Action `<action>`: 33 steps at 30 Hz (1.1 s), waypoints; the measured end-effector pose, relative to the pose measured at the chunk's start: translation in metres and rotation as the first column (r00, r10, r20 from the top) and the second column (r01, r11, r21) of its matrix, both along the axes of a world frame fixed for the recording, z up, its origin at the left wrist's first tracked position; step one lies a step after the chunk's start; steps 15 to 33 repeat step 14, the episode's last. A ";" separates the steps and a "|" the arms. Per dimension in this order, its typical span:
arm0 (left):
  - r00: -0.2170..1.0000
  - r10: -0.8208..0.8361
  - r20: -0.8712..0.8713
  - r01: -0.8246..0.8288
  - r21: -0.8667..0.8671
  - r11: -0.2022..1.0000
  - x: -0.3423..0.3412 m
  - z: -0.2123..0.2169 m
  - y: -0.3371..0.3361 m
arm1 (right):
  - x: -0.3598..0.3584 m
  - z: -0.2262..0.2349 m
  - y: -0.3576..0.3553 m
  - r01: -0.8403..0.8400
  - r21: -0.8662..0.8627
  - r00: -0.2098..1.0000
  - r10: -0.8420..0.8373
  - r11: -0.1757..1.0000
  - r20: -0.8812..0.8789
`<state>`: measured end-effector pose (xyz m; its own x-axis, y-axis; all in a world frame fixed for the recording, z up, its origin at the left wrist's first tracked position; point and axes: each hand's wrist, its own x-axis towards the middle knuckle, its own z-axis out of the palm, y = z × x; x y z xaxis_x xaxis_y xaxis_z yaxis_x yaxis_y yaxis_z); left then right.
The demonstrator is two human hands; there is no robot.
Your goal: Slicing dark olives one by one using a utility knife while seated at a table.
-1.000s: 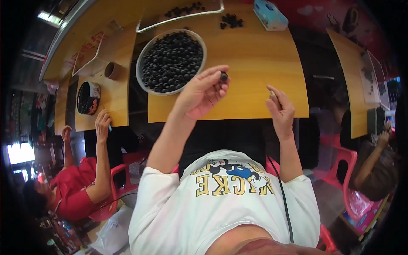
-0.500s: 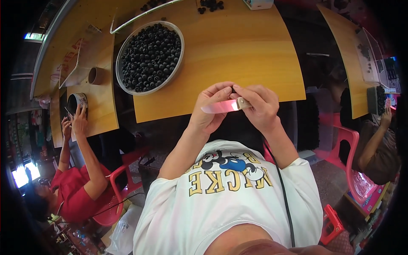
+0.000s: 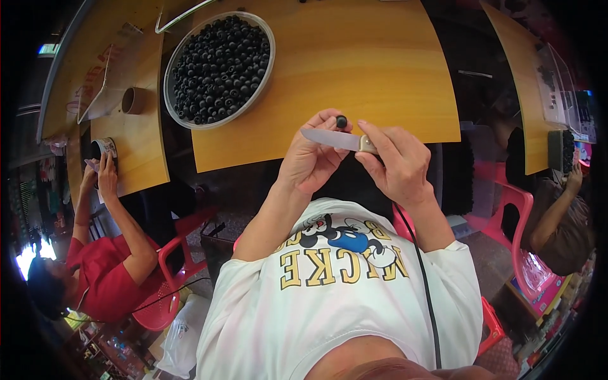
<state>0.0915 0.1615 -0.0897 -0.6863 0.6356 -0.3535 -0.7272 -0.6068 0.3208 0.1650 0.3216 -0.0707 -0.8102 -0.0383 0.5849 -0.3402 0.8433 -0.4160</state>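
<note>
Between the fingertips of my left hand point(image 3: 305, 163) sits a small dark round piece point(image 3: 341, 121), black and shiny. My right hand point(image 3: 400, 161) grips a knife point(image 3: 332, 139) by its pale handle. The knife's blade points left, across in front of my left fingers and just below the piece; whether it touches them I cannot tell. Both hands hover near the front edge of the wooden table point(image 3: 361, 69). A round clear bowl point(image 3: 272, 66), heaped with similar dark round pieces point(image 3: 221, 73), stands on the table to the left.
On the left, a person in red point(image 3: 117, 266) handles a round container point(image 3: 104, 147) near a brown cup point(image 3: 133, 101). Another person point(image 3: 557, 234) sits at the right beside a dark box point(image 3: 560, 151). A black cable point(image 3: 425, 297) hangs down my shirt.
My right hand has moved slightly right with the knife, away from my left fingertips. The dark round piece now shows more fully in my left hand. The view has shifted a little.
</note>
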 end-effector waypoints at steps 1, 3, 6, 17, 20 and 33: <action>1.000 -0.002 0.003 0.002 -0.001 1.000 0.000 -0.002 -0.002 | 0.000 -0.001 0.000 0.002 -0.001 1.000 -0.002 1.000 0.003; 0.996 -0.060 -0.064 0.063 0.060 0.996 -0.002 -0.004 -0.005 | -0.002 -0.001 -0.001 0.016 0.040 1.000 -0.016 0.999 0.005; 0.995 -0.070 -0.076 0.073 0.039 0.997 -0.001 -0.004 -0.005 | -0.001 -0.001 -0.001 0.020 0.036 1.000 -0.020 0.999 0.001; 0.983 -0.071 -0.170 0.094 0.130 0.987 -0.001 -0.019 -0.007 | 0.000 -0.005 0.003 0.042 0.035 0.998 -0.044 0.998 0.037; 0.983 -0.071 -0.170 0.094 0.130 0.987 -0.001 -0.019 -0.007 | 0.000 -0.005 0.003 0.042 0.035 0.998 -0.044 0.998 0.037; 0.983 -0.071 -0.170 0.094 0.130 0.987 -0.001 -0.019 -0.007 | 0.000 -0.005 0.003 0.042 0.035 0.998 -0.044 0.998 0.037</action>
